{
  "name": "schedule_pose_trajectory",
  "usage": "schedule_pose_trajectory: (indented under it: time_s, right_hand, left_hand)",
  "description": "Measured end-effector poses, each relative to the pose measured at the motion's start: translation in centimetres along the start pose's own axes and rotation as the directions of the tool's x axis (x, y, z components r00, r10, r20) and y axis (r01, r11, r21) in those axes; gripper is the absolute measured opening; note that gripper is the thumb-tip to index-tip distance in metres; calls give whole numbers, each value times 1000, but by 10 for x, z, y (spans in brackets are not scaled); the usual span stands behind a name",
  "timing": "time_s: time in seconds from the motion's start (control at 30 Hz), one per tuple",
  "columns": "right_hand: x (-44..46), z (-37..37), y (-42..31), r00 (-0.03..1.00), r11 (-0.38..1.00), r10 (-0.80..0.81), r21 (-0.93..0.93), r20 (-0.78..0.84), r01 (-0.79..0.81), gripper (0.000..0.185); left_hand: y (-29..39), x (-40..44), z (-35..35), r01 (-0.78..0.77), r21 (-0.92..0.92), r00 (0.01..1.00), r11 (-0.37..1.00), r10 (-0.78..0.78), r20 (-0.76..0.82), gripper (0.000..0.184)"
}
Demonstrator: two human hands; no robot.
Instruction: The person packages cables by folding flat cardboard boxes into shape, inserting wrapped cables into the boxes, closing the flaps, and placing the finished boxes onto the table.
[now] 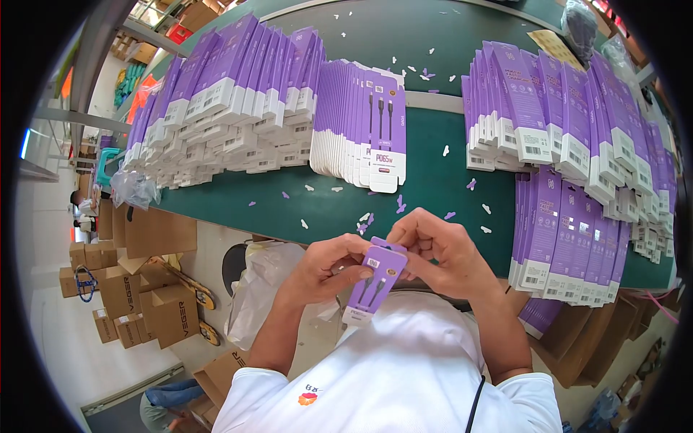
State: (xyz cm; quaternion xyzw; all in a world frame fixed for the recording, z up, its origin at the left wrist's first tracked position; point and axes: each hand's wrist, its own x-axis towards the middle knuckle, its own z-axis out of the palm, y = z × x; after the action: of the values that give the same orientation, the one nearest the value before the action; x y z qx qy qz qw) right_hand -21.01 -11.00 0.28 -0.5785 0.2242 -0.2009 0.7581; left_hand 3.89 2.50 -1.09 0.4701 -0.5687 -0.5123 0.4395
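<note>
In front of my chest I hold a small purple and white cable box (pixel 377 283), its printed front with cable pictures facing up. My left hand (pixel 326 268) pinches the box's upper left edge between thumb and fingers. At the upper right corner, by the hang tab, the curled fingers of my right hand (pixel 442 254) grip the same box. Beyond my hands a row of flat purple boxes (pixel 388 130) stands on the green table (pixel 433 209), the front one showing "PD65W". Small purple and white cut-out scraps (pixel 401 205) lie between the row and my hands.
Tall stacks of purple boxes rise at the left (pixel 216 86) and right (pixel 534 108) of the table, with another group (pixel 570 238) nearer at right. Cardboard cartons (pixel 173 314) stand on the floor at left. Plastic bags (pixel 137 189) hang by the table edge. Another person (pixel 170 400) is partly visible at lower left.
</note>
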Motion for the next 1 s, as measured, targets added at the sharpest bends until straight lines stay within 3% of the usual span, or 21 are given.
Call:
schedule_pose_trajectory:
  time_s: [0.07, 0.17, 0.3, 0.43, 0.57, 0.67, 0.73, 0.87, 0.97, 1.0]
  right_hand:
    - [2, -1, 2, 996, 980, -50, -194, -69, 36, 19]
    - [12, -6, 9, 910, 828, -413, -406, 25, 387, 21]
    - [3, -6, 12, 966, 969, -246, -54, -80, 242, 15]
    - [0, 2, 10, 980, 982, -38, 176, -195, 73, 22]
    - [-2, 7, 7, 977, 931, 80, 366, -197, -2, 22]
    - [-4, 9, 5, 969, 976, 85, 215, -233, -34, 17]
    - [-4, 15, 4, 960, 978, 19, 205, -281, 41, 12]
    - [0, 22, 3, 920, 945, -100, 255, -378, 207, 15]
    - [0, 12, 13, 836, 852, -506, -271, -212, 447, 19]
    - [0, 13, 11, 834, 845, -507, -314, -217, 432, 20]
  left_hand:
    - [-4, 2, 5, 15, 3, 993, 1000, -15, -118, 29]
    - [-7, 8, 23, -8, -1, 960, 1000, 7, -281, 28]
    - [-11, 6, 34, -20, 195, 925, 981, 93, -369, 32]
    - [5, 11, 43, -136, 523, 931, 841, 288, -223, 44]
    - [12, 13, 50, -167, 528, 898, 833, 350, -266, 45]
    - [11, 14, 51, -223, 580, 874, 783, 424, -237, 49]
    - [17, 18, 48, -248, 609, 884, 753, 434, -176, 56]
    - [9, 14, 45, -262, 586, 880, 767, 439, -181, 52]
    - [9, 10, 41, -243, 569, 888, 786, 416, -195, 49]
    - [10, 9, 42, -238, 547, 893, 802, 402, -201, 51]
